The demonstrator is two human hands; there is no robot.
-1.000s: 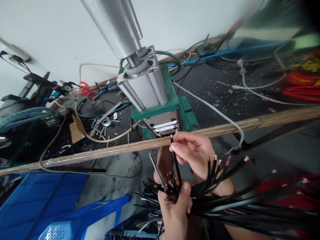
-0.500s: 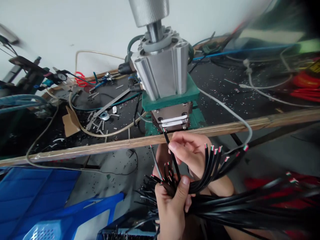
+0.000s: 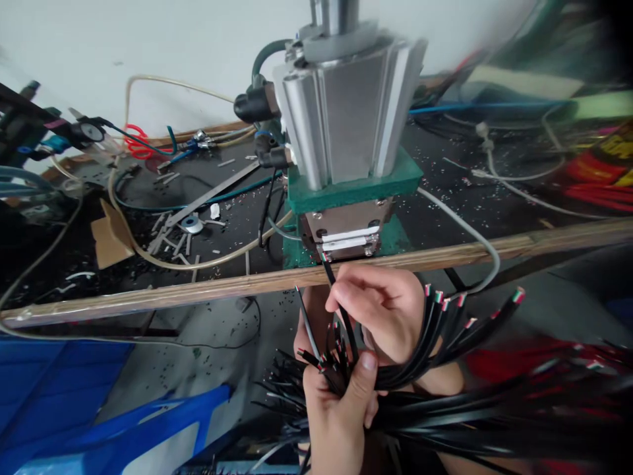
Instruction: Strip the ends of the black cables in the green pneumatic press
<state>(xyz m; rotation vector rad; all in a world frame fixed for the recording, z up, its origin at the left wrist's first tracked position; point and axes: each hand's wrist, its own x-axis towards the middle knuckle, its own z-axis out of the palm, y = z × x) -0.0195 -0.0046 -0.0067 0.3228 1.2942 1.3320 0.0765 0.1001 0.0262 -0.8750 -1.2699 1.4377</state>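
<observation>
A thick bundle of black cables (image 3: 445, 412) with red, white and green wire ends is wrapped in my left hand (image 3: 339, 412), low in the middle. Above it my right hand (image 3: 378, 307) pinches one black cable (image 3: 330, 272) between thumb and fingers. That cable's tip stands just in front of the lower jaws (image 3: 346, 243) of a metal press (image 3: 349, 119) on a green base. Whether the tip touches the jaws I cannot tell. Several more cables curve up to the right of my right hand.
The wooden table edge (image 3: 237, 285) runs just behind my hands. On the dark tabletop lie a metal ruler (image 3: 212, 194), a small roll (image 3: 192, 225), cardboard (image 3: 111, 237), hoses and scraps. A blue stool (image 3: 163, 429) stands below left. Red items lie at the far right.
The view has come closer to the press, which now looks larger and further right. Both hands keep their holds, and the pinched cable's tip stays near the jaws.
</observation>
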